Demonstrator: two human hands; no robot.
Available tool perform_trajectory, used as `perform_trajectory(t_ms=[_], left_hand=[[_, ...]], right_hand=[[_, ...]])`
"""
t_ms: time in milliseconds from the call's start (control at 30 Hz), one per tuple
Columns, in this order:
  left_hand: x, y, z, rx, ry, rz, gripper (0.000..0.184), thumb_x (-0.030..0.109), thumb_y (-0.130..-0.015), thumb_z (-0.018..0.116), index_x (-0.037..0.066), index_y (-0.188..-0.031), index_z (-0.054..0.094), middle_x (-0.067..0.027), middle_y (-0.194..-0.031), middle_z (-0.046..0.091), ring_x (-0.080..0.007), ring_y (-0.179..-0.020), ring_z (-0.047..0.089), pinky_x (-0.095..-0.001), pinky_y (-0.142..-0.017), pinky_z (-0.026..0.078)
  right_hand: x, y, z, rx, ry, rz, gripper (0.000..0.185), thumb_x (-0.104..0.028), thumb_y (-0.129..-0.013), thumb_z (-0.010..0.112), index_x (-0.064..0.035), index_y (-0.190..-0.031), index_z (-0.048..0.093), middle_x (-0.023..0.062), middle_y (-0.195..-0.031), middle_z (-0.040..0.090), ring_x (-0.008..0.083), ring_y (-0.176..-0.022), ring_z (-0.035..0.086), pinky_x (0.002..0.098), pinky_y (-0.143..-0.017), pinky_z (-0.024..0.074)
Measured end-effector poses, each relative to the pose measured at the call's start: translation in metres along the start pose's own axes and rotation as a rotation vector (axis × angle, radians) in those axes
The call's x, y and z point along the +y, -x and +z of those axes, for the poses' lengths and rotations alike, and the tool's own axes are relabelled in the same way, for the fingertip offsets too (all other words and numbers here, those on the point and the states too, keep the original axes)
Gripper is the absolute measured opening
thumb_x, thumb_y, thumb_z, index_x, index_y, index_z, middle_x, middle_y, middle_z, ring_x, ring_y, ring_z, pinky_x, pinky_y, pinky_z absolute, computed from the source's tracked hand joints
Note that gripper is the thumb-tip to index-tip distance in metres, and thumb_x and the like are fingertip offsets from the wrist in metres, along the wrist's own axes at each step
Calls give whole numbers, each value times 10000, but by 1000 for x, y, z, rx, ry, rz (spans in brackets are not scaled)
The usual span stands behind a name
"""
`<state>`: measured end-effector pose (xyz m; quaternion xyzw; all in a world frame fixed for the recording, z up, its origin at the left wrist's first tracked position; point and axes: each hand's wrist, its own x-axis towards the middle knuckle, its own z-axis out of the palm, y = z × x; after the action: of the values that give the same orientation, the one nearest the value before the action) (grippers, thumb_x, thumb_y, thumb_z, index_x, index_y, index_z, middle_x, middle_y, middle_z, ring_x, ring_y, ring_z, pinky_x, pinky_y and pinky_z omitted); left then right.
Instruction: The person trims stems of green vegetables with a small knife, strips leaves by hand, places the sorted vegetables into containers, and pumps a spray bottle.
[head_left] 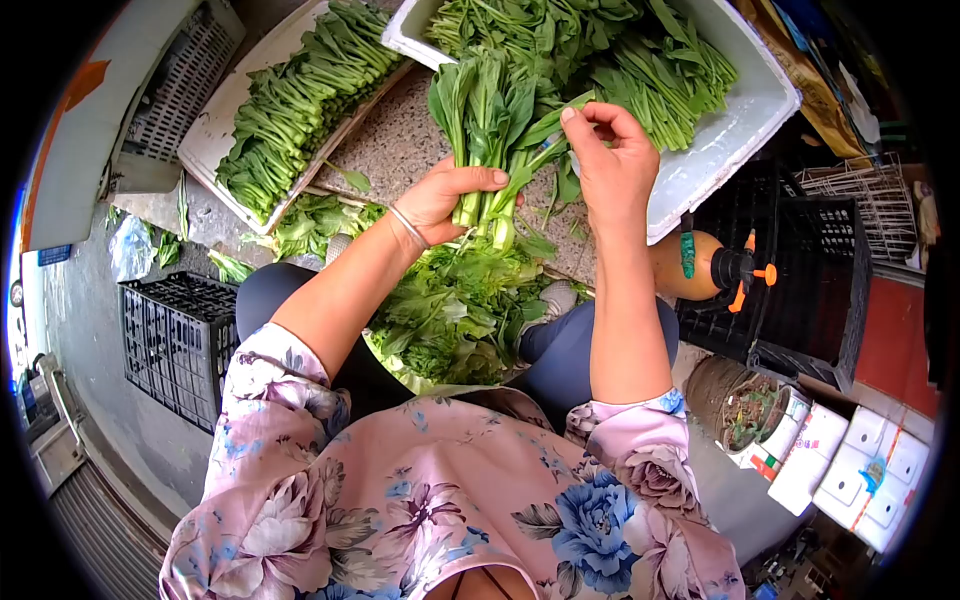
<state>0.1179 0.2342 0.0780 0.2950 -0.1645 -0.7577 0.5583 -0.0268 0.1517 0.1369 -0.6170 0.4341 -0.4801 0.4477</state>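
My left hand (438,203), with a bangle at the wrist, is wrapped round the stems of a bunch of leafy greens (482,112), thumb across the front. The leaves point away from me and the pale stem ends toward me. Just right of the bunch, my right hand (618,165) is closed, thumb and forefinger pinching a single leafy stalk (545,128) that slants down to the bunch. Below both hands, between my knees, lies a heap of loose leaves (450,310). The right hand's other fingers are curled and partly hidden.
A white foam box (765,112) of greens stands at the back right. On the left, a shallow white tray (203,160) holds rows of stemmed greens (300,110). Black plastic crates (170,335) flank me on both sides. A sprayer bottle (692,267) with orange parts is beside my right knee.
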Motion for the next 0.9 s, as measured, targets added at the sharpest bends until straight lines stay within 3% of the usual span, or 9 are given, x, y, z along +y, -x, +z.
perform_trajectory(t_ms=[100, 200, 367, 433, 467, 567, 600, 767, 900], left_hand=[[0, -3, 0, 76, 50, -2, 287, 15, -747, 539, -26, -1028, 508, -124, -883, 589, -230, -774, 604, -342, -678, 518], [-3, -6, -4, 106, 100, 43, 309, 0, -733, 500, -30, -1040, 507, -134, -908, 589, -231, -783, 603, -353, -708, 515], [0, -8, -10, 42, 169, 51, 276, 64, -743, 510, 6, -1013, 499, -111, -912, 581, -218, -838, 585, -365, -766, 486], [5, -9, -10, 65, 321, 19, 243, 88, -745, 523, 14, -975, 509, -118, -908, 582, -218, -829, 581, -378, -776, 473], [6, -7, -10, 70, 357, 54, 205, 110, -766, 537, 8, -942, 511, -127, -924, 580, -224, -846, 580, -395, -801, 466], [11, -12, -12, 105, 328, 120, 248, 129, -782, 563, -8, -981, 504, -131, -936, 579, -229, -862, 577, -408, -822, 459], [13, -14, -10, 51, 368, 93, 273, 124, -788, 578, -17, -1011, 509, -123, -927, 586, -225, -856, 581, -398, -822, 467], [16, -15, -14, 60, 354, 68, 168, 84, -761, 602, -5, -902, 581, -110, -871, 607, -212, -777, 596, -354, -753, 493], [19, -16, -11, 172, 333, 137, 179, 85, -759, 596, 2, -915, 570, -103, -818, 605, -212, -741, 597, -359, -669, 508]], right_hand=[[-7, 3, 2, -33, 172, -240, 108, -95, -677, 701, -47, -742, 628, 30, -750, 577, 120, -692, 526, 247, -598, 418], [-21, 10, 1, -205, 293, -629, 132, -50, -712, 691, -11, -816, 621, 32, -833, 595, 55, -670, 494, 177, -551, 375], [-30, 26, 5, -451, -369, -196, 102, -42, -798, 598, -8, -889, 566, 128, -980, 616, 138, -688, 559, 254, -653, 460], [-33, 29, 7, -499, -618, -156, 144, -126, -849, 542, -41, -961, 515, 212, -959, 605, 277, -884, 585, 382, -821, 432], [-34, 33, 7, -532, -611, -162, 175, -169, -859, 528, -48, -980, 489, 175, -828, 616, 261, -761, 584, 435, -829, 417], [-34, 45, 3, -723, -660, -74, 190, -191, -855, 537, -41, -955, 478, 106, -686, 572, 218, -666, 557, 432, -803, 421], [-35, 52, 5, -721, -727, 6, 136, -93, -811, 597, -12, -883, 517, 66, -707, 565, 144, -659, 562, 296, -687, 471], [-37, 69, 9, -903, -376, 0, 94, -64, -736, 653, -30, -745, 566, 15, -699, 577, 86, -640, 536, 222, -604, 420], [-39, 72, 11, -1061, -271, -90, 100, -56, -738, 643, -10, -755, 555, 41, -701, 565, 91, -608, 507, 232, -546, 395]])
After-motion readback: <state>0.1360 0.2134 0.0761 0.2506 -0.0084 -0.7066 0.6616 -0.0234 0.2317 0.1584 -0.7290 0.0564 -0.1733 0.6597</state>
